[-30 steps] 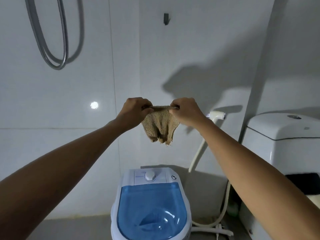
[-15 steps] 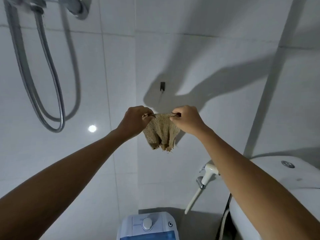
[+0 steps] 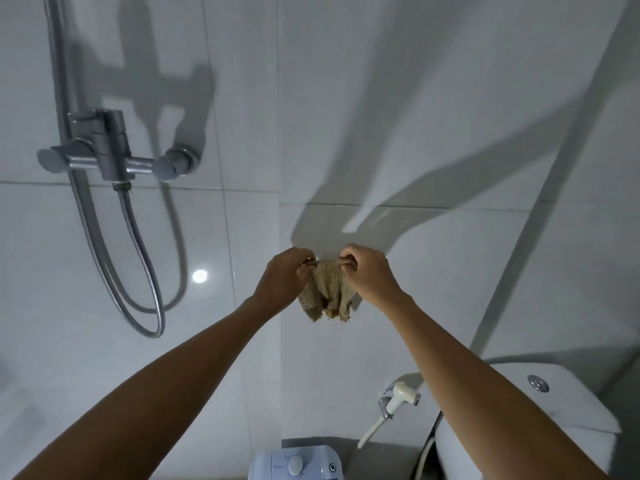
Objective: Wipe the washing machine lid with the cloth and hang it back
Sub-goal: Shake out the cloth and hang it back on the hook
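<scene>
- A tan ribbed cloth is held up against the white tiled wall, just right of the frame's centre, by both hands.
- The cloth's top edge is pinched at its left corner by the left hand, whose fingers are curled tightly round the fabric.
- The right corner of the same edge is gripped by the right hand, with the fingers likewise curled over it; the short span between the two fists is drawn nearly taut.
- The rest of the cloth is left hanging in loose folds below the hands, its frayed lower hem ending toward 6 o'clock.
- Whether the cloth touches the wall behind it cannot be told; any hook there is hidden by the hands and fabric.
- The washing machine is seen only as its pale control panel and white dial at the bottom edge, at 6 o'clock from the cloth and well apart from it.
- A steel shower mixer with a looping hose is mounted at 10 o'clock from the hands.
- A white bidet sprayer is fixed at 5 o'clock, beside the toilet cistern at the lower right.
</scene>
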